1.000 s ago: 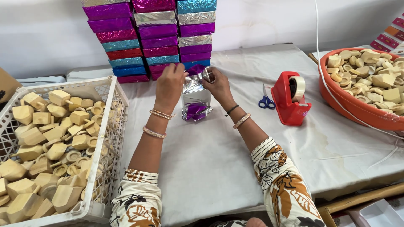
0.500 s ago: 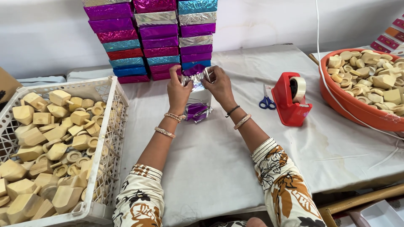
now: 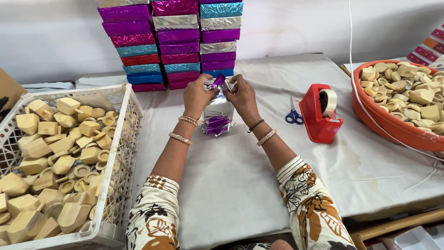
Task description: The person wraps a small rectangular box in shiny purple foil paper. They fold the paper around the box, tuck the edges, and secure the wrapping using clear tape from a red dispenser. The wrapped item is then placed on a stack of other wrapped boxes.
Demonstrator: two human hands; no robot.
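Crate (image 3: pixel 121 99) of wooden pieces, too many to count, sits at my far left. My left hand (image 3: pixel 196 97) and right hand (image 3: pixel 244 98), two in all, pinch the foil wrapping on one box (image 3: pixel 218 107) standing at the table's (image 3: pixel 240 185) middle, before three stacks of wrapped boxes (image 3: pixel 175 44). Rightward: one pair of scissors (image 3: pixel 293 115), one red tape dispenser (image 3: pixel 319 115), one orange tub (image 3: pixel 388 125).

Crate (image 3: pixel 125 106) left, tape dispenser (image 3: pixel 319 115) right, boxes (image 3: pixel 175 41) seemingly stacked behind
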